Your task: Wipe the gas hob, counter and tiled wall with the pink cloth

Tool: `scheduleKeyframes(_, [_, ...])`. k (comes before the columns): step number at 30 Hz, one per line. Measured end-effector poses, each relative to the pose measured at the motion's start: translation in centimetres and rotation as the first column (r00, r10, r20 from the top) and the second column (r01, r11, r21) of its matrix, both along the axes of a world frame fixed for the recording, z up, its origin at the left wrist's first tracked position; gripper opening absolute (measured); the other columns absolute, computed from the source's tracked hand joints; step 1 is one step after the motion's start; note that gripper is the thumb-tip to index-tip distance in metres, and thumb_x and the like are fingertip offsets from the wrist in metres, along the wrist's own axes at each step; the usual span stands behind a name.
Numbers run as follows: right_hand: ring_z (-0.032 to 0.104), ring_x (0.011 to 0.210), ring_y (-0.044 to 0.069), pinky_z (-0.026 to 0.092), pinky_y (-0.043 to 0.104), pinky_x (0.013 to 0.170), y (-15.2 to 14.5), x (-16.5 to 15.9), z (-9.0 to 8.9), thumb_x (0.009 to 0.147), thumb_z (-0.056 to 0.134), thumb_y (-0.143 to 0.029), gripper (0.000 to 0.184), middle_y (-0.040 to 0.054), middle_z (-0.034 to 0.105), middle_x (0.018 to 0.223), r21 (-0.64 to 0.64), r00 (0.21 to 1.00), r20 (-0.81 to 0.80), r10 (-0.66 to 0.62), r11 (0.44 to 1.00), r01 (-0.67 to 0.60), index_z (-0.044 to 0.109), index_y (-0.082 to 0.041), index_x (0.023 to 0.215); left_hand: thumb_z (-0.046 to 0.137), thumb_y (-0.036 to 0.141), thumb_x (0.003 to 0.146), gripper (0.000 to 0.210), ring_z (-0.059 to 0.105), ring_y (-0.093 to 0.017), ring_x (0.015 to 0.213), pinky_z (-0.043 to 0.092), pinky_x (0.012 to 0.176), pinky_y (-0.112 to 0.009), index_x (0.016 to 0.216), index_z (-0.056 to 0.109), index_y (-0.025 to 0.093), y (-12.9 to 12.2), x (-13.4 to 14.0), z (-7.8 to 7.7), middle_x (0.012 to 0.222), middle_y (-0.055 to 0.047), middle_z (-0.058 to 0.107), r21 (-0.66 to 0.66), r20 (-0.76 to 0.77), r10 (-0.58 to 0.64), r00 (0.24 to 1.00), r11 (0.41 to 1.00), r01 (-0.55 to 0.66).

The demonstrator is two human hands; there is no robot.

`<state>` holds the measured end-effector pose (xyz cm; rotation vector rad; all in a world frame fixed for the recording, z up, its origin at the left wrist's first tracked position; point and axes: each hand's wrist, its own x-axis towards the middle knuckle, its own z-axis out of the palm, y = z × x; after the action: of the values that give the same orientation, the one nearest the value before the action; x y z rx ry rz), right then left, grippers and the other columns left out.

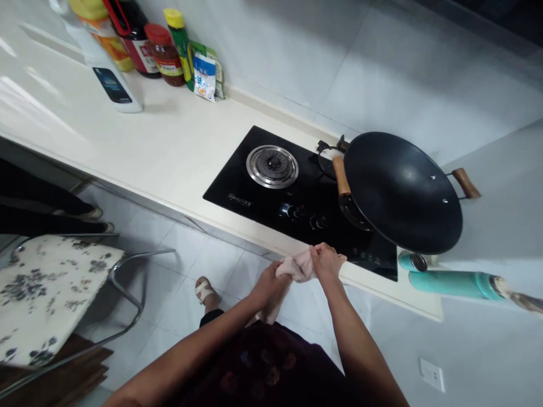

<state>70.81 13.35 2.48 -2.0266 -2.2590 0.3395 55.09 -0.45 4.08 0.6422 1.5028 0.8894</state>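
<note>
A pale pink cloth (pixel 300 266) is bunched between my two hands at the front edge of the counter. My left hand (pixel 271 282) is closed around its left end, and part of the cloth hangs below that hand. The right end is gripped by my right hand (pixel 326 262), fingers closed, close to the front edge of the black gas hob (pixel 254 202). On the hob, the left burner (pixel 272 165) is uncovered, with its pan support off. Control knobs (pixel 318 221) sit near the hob's front.
A black wok (pixel 403 192) with wooden handles covers the right burner. A turquoise cylinder (pixel 453 284) and a small tin (pixel 413 262) stand at the right. A white bottle (pixel 111 85) and several condiments line the back left. A floral chair (pixel 55 288) stands lower left, near another person's legs (pixel 46 198).
</note>
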Motion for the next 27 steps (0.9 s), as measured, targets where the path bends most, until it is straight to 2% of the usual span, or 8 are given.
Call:
scheduleKeyframes(4, [0.062, 0.089, 0.025, 0.024, 0.039, 0.086, -0.2, 3.0, -0.2, 0.096, 0.057, -0.034, 0.023, 0.006, 0.073, 0.083, 0.037, 0.995, 0.02, -0.102, 0.994, 0.101, 0.068, -0.02, 0.08, 0.06, 0.031, 0.082, 0.039, 0.07, -0.023, 0.096, 0.054, 0.085, -0.033, 0.118, 0.068, 0.018, 0.8, 1.2, 0.4, 0.106, -0.008, 0.078, 0.004, -0.019, -0.1, 0.995, 0.995, 0.1])
scheduleKeyframes(8, [0.063, 0.083, 0.026, 0.024, 0.041, 0.084, -0.4, 6.1, -0.4, 0.095, 0.054, -0.035, 0.024, 0.0086, 0.073, 0.081, 0.075, 0.958, 0.128, -0.257, 0.966, 0.249, 0.071, -0.02, 0.085, 0.063, 0.031, 0.08, 0.035, 0.07, -0.024, 0.094, 0.054, 0.085, -0.033, 0.111, 0.072, 0.02, 1.6, 1.5, 0.9, 0.102, -0.006, 0.079, 0.024, -0.022, -0.207, 0.978, 0.978, 0.208])
scheduleKeyframes(12, [0.062, 0.078, 0.026, 0.023, 0.041, 0.081, -0.8, 7.0, -0.5, 0.097, 0.052, -0.037, 0.028, 0.0099, 0.072, 0.08, 0.098, 0.935, 0.188, -0.301, 0.953, 0.287, 0.071, -0.018, 0.087, 0.067, 0.031, 0.077, 0.032, 0.07, -0.025, 0.095, 0.053, 0.084, -0.032, 0.107, 0.073, 0.023, 1.8, 0.8, 1.2, 0.099, -0.004, 0.079, 0.038, -0.012, -0.263, 0.965, 0.964, 0.264])
scheduleKeyframes(17, [0.059, 0.078, 0.026, 0.022, 0.04, 0.08, -1.5, 2.8, -1.3, 0.096, 0.048, -0.031, 0.028, 0.0098, 0.067, 0.073, 0.173, 0.949, 0.194, -0.248, 0.961, 0.216, 0.066, -0.017, 0.08, 0.064, 0.029, 0.079, 0.029, 0.07, -0.024, 0.096, 0.054, 0.087, -0.033, 0.106, 0.073, 0.021, 0.9, -2.8, 1.0, 0.101, -0.005, 0.078, 0.004, -0.001, -0.223, 0.975, 0.975, 0.223])
scheduleKeyframes(22, [0.056, 0.079, 0.025, 0.022, 0.04, 0.08, -2.8, -3.9, -2.1, 0.096, 0.044, -0.026, 0.028, 0.0091, 0.064, 0.072, 0.252, 0.971, 0.108, -0.213, 0.951, 0.181, 0.064, -0.017, 0.077, 0.063, 0.032, 0.081, 0.031, 0.071, -0.024, 0.091, 0.057, 0.08, -0.033, 0.108, 0.072, 0.02, -0.8, -9.1, 0.8, 0.095, -0.006, 0.078, -0.044, 0.022, -0.16, 0.987, 0.986, 0.16])
scheduleKeyframes(27, [0.052, 0.078, 0.024, 0.024, 0.041, 0.082, -3.9, -11.1, -2.4, 0.098, 0.043, -0.024, 0.031, 0.0073, 0.061, 0.069, 0.305, 0.988, -0.004, -0.153, 0.941, 0.147, 0.06, -0.02, 0.072, 0.059, 0.035, 0.083, 0.032, 0.07, -0.022, 0.075, 0.055, 0.069, -0.033, 0.109, 0.072, 0.021, -2.9, -15.2, 1.3, 0.085, -0.004, 0.077, -0.101, 0.018, -0.098, 0.995, 0.99, 0.1])
